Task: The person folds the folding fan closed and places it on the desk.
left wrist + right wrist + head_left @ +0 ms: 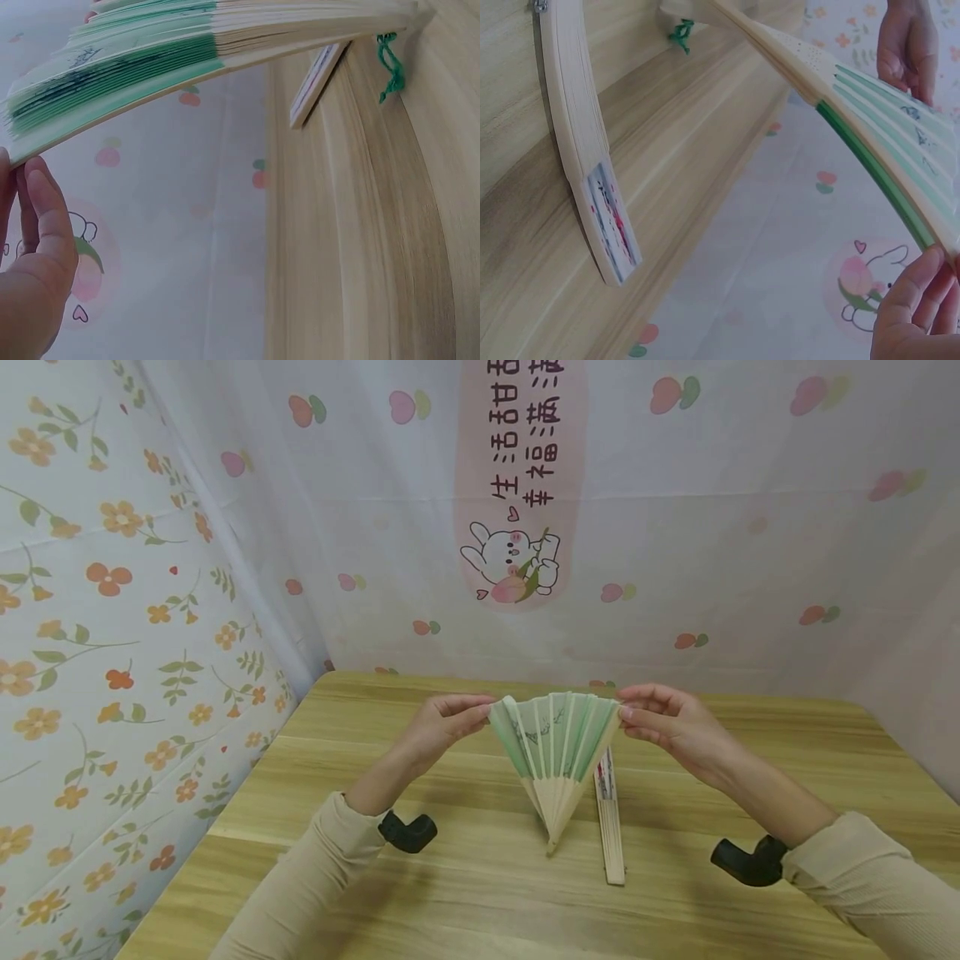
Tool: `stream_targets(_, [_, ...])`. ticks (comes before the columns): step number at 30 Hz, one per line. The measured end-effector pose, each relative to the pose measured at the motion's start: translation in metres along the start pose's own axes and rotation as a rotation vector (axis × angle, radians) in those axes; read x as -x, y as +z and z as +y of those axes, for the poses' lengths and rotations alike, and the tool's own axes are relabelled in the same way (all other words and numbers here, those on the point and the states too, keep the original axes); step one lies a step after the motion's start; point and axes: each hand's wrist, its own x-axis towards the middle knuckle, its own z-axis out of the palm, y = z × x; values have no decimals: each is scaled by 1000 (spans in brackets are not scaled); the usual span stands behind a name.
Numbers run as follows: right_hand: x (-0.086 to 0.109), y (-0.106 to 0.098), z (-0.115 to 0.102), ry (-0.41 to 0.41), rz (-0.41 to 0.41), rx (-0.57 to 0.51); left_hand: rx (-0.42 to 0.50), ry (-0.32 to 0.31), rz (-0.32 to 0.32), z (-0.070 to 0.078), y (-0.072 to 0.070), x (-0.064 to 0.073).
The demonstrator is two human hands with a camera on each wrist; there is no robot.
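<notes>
A green folding fan (pixel 551 739), partly spread, is held up between both hands, its narrow pivot end pointing down toward the table. My left hand (pixel 448 725) pinches the upper left corner, and my right hand (pixel 667 724) pinches the upper right one. In the left wrist view the green fan (pixel 150 75) shows bunched pleats, and a green cord (pixel 390 67) hangs from its pivot. A second folding fan (pixel 577 120), folded up, lies on the table to the right of the green one. Red and dark marks show on its printed end.
The wooden table (pixel 300 793) reaches back to a white curtain (pixel 360 527) with fruit prints and a rabbit picture. A flowered cloth (pixel 112 610) hangs at the left. A black band piece (pixel 408 832) juts from the left wrist, another (pixel 750 862) from the right.
</notes>
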Motion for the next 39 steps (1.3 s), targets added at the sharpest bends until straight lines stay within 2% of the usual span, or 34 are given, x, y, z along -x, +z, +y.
stream_targets(18, [-3, 5, 0, 2, -9, -13, -42, -11, -36, 1, 2, -1])
stream_targets(28, [-5, 8, 0, 6, -28, -23, -29, -5, -44, 1, 6, -4])
stream_targets(39, [-4, 5, 0, 28, -76, 51, -44, 0, -58, 0, 10, -6])
